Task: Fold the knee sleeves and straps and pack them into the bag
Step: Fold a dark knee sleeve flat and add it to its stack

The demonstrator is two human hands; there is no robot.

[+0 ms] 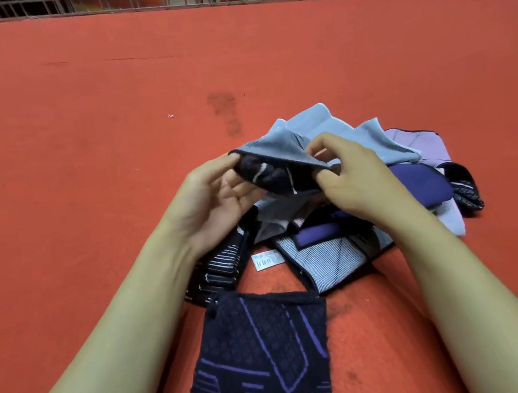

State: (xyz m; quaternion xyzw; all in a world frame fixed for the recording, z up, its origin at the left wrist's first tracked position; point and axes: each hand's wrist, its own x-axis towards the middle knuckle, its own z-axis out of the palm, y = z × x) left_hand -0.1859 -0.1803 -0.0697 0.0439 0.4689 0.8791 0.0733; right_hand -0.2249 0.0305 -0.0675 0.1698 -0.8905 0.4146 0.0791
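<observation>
I hold a light blue knee sleeve [282, 156] lifted above the pile of sleeves [337, 218], my left hand [214, 199] pinching its dark rim and my right hand [347, 174] gripping the rim's other end. Nearer me than the pile, a folded navy sleeve with purple lines [263, 352] lies flat on the red floor [76, 138].

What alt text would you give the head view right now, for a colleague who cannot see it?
Both hands, the left hand and the right hand, pinch a grey-and-navy knee sleeve above a loose pile of sleeves on a red carpet. A folded navy sleeve with purple lines lies flat nearest the camera.
</observation>
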